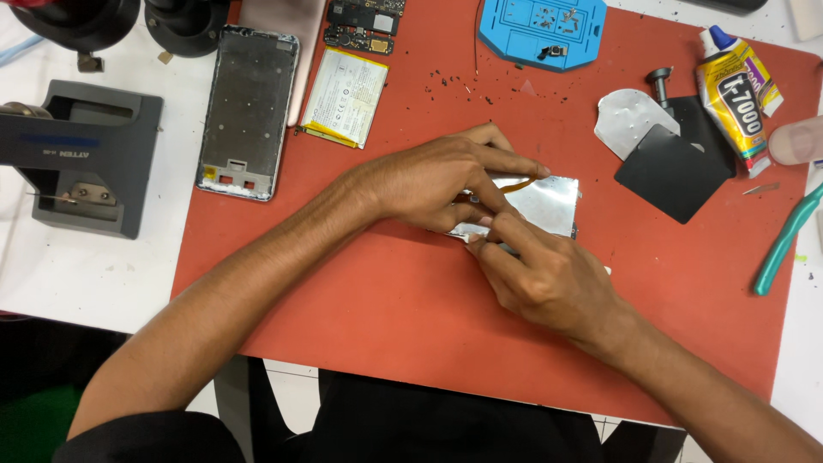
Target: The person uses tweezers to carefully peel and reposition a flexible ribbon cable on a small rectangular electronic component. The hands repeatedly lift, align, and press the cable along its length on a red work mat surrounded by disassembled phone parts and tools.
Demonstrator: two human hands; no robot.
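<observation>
- Hands meet near the middle of the red work mat (pixel 343 283), both working on a flat silvery phone panel (pixel 549 204) that lies on it.
- Left hand (pixel 433 180) lies across the panel's left part, fingers spread flat and pressing it down, not clenched around it.
- Right hand (pixel 544 274) comes in from the mat's near edge, thumb and forefinger pinched at the panel's near left corner; what exactly they grip there is too small to tell.
- Toward the far left corner of the mat lie a bare phone frame (pixel 249 107) and, just beside it, a flat battery (pixel 345 96).
- At the far edge sits a blue screw tray (pixel 540 33).
- Near the right edge lie a black plate (pixel 673 167), a glue tube (pixel 737 90) and teal-handled pliers (pixel 784 240).
- Off the mat, on the left, stands a grey bench tool (pixel 81 159).
</observation>
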